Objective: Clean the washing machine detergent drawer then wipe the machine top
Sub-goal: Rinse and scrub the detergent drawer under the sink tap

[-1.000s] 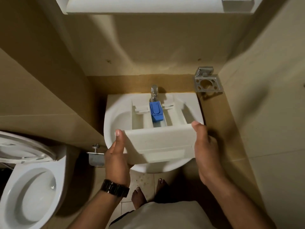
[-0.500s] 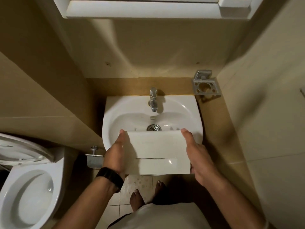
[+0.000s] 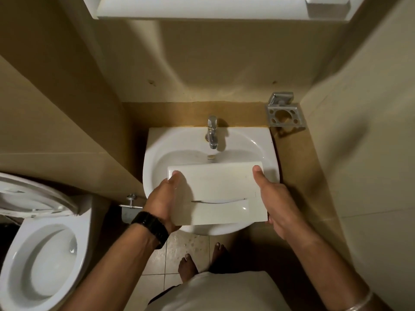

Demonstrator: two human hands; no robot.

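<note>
From the head view, a white rectangular plastic detergent drawer (image 3: pixel 221 194) is held over the white ceramic wash basin (image 3: pixel 155 167), its flat front panel with the curved recessed handle turned up toward the camera. The panel hides the drawer's compartments and covers the basin's drain and most of the bowl. The left hand (image 3: pixel 162 202) grips the drawer's left end, thumb lying on the panel face; its fingers go behind the drawer and cannot be seen. A black wristwatch (image 3: pixel 151 227) sits on that wrist. The right hand (image 3: pixel 272 203) grips the right end the same way, thumb on the panel's upper corner, fingers wrapped out of sight behind the edge. A thin silver bangle (image 3: pixel 359 304) on the right forearm is cut by the lower frame edge.

Behind the drawer, at the back rim of the basin, stands a chrome tap (image 3: pixel 212 132), spout pointing toward the drawer. To the right of the basin, a square chrome holder (image 3: pixel 284 114) is fixed to the wall. Left of the basin, a white toilet (image 3: pixel 42 263) with its seat raised is partly cut off by the frame. Below the basin, bare feet (image 3: pixel 187 267) stand on the tiled floor, partly hidden by the person's pale garment. Above the basin, only the bottom edge of a white-framed cabinet (image 3: pixel 202 7) shows.
</note>
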